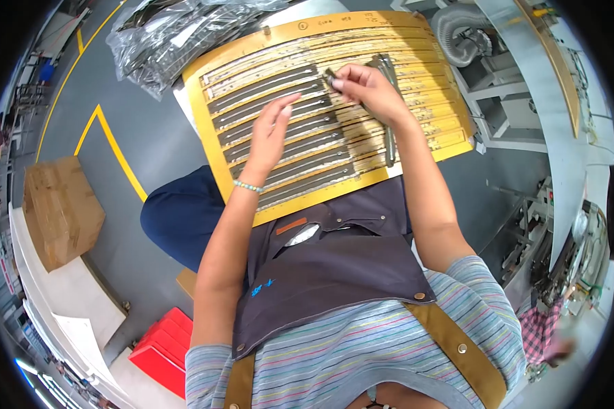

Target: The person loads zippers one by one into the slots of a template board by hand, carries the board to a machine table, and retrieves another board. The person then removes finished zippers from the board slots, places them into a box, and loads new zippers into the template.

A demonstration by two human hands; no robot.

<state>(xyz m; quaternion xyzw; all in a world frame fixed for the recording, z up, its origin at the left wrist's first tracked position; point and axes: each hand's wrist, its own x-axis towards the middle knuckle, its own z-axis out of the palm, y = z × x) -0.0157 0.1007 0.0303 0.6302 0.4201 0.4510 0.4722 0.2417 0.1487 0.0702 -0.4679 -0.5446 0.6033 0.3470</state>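
A yellow slotted board [208, 136] lies tilted across my lap, with dark narrow strips [286, 146] in several of its left-hand slots. Over these strips hovers my left hand [271, 129], fingers stretched out and holding nothing. My right hand [368, 90] is closed in a pinch on the end of a dark strip [330, 76], above the middle of the board. Most of that strip is hidden or hard to make out. Beneath my right wrist, a bundle of loose dark strips [390, 146] lies crosswise on the board.
Plastic-wrapped dark goods [177, 41] sit beyond the board's far left corner. To the left are a cardboard box [61, 211] and red bins [164, 347]. A flexible grey duct [457, 34] and a white machine frame [512, 116] stand at the right.
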